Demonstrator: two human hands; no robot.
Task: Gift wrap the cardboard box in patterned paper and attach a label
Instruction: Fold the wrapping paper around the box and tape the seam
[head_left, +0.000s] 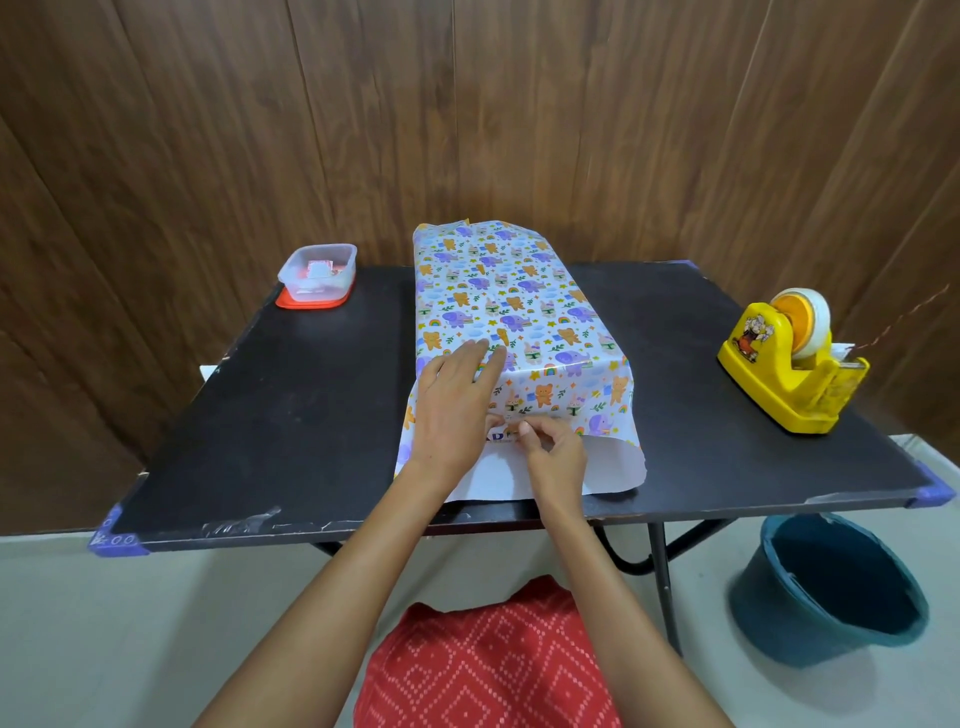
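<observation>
The fingers (524, 428) of your right hand (553, 452) are curled, pinching the patterned paper (519, 312) at its edge against the near end of the cardboard box (497, 436), which sits mid-table under the draped sheet. Your left hand (452, 410) lies flat, fingers straight, pressing the paper down. At the far left of the table (260, 415), a clear tub (318, 273) holds small whitish pieces; a teal bucket (831, 587) stands on the floor.

Glossy patterned paper (511, 312), matt black table (291, 415), yellow plastic dispenser (789, 369).
</observation>
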